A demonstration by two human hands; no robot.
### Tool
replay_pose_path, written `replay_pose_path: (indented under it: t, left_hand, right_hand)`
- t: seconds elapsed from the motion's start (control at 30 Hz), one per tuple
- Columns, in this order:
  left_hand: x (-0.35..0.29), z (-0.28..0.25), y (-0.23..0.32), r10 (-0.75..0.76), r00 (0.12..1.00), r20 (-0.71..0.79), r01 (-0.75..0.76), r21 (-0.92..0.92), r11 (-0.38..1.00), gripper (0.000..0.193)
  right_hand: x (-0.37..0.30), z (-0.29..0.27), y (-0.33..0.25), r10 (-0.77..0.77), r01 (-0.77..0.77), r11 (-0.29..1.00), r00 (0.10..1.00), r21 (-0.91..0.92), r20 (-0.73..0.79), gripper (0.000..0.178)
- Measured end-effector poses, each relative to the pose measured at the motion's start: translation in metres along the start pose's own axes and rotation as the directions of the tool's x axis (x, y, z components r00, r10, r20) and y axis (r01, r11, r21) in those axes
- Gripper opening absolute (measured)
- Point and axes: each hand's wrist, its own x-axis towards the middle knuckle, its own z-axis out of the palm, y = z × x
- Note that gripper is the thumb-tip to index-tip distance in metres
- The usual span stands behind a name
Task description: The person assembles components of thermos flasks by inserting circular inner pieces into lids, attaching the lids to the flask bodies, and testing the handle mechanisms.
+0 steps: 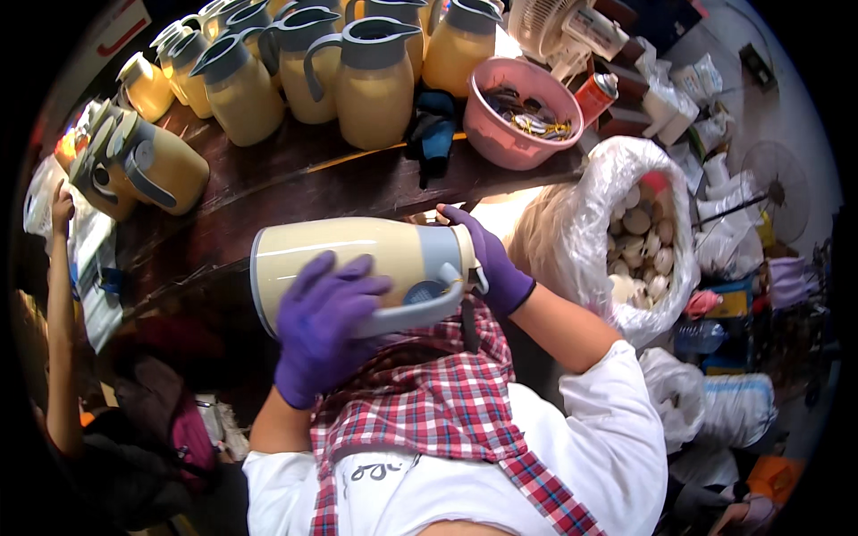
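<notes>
A cream vacuum jug (357, 239) with a grey collar and handle lies on its side in front of my chest, its mouth end to the right. My left hand (323, 326), in a purple glove, presses on the jug's body beside the handle with its fingers bent over the side. At the mouth end my purple-gloved right hand (493, 259) grips the rim, and its palm side is hidden. One fingertip of that glove looks bare. A round dark label (424, 292) sits on the jug near the handle.
Several upright cream jugs (375, 103) crowd the far side of the dark table (268, 192). A pink basin (509, 143) of small parts and a red can (596, 94) stand right of them. A plastic-lined sack (585, 232) of round pieces stands at right. Another person's arm (61, 313) reaches up at left.
</notes>
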Motion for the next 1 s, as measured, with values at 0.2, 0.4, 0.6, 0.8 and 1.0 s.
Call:
replay_pose_path:
  t: [0.2, 0.4, 0.6, 0.8, 1.0]
  left_hand:
    - [-0.030, 0.003, -0.042, -0.726, 0.599, 0.338, 0.697, -0.666, 0.266, 0.047]
    - [-0.006, 0.015, 0.020, 0.058, 0.981, 0.187, -0.109, 0.273, 0.956, 0.042]
    - [-0.031, 0.001, -0.033, -0.795, 0.493, 0.354, 0.719, -0.680, 0.143, 0.038]
    - [-0.004, 0.006, 0.019, 0.110, 0.972, 0.208, -0.154, 0.209, 0.966, 0.035]
    - [-0.045, 0.000, -0.043, -0.751, 0.527, 0.399, 0.773, -0.592, 0.228, 0.034]
  right_hand:
    - [0.005, 0.021, -0.106, -0.559, 0.554, 0.807, 0.828, -0.206, 0.039, 0.049]
    - [0.004, 0.008, -0.054, -0.151, 0.158, 0.917, 0.987, -0.367, 0.049, 0.044]
    - [0.025, 0.018, -0.115, -0.672, 0.654, 0.574, 0.720, -0.492, 0.173, 0.045]
    - [0.018, 0.017, -0.025, -0.150, 0.165, 0.888, 0.986, -0.429, 0.068, 0.042]
    - [0.026, 0.031, -0.066, -0.571, 0.556, 0.804, 0.821, -0.213, -0.014, 0.044]
